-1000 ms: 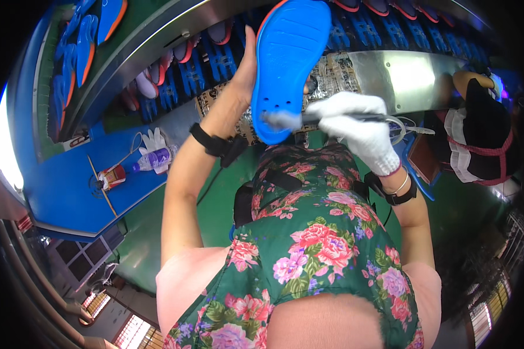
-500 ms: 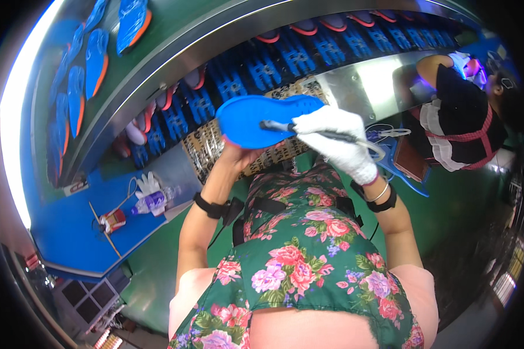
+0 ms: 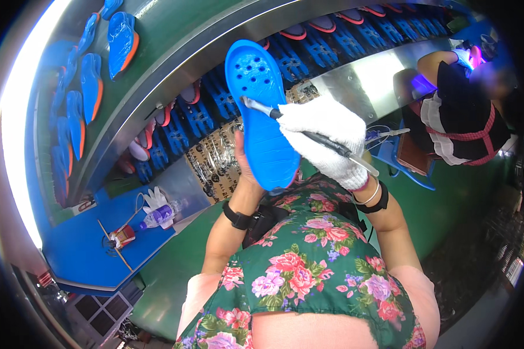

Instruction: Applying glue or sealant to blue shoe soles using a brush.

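A blue shoe sole (image 3: 268, 148), with several small holes in its upper part, stands nearly upright before me. My left hand (image 3: 243, 157), bare, grips its lower left edge from beneath; some of the fingers are hidden behind it. In a white knit glove, my right hand (image 3: 325, 136) is closed around a brush (image 3: 268, 109) with a dark handle and a tube at its rear end. The brush tip touches or nearly touches the sole's left edge, just below the holes. Wet-looking shine covers the sole's surface.
Blue soles with orange edges (image 3: 122, 43) lie on the green belt at upper left. Behind the sole runs a rack of blue holders (image 3: 198, 122) under a metal rail. A blue table (image 3: 93, 250) bears a bottle (image 3: 157, 216), a glove and a small red pot. A co-worker (image 3: 463, 116) sits at right.
The sole has turned from lying sideways to upright, its holed end now at the top. My right hand and brush have moved slightly left and down; the brush is now at the sole's left edge.
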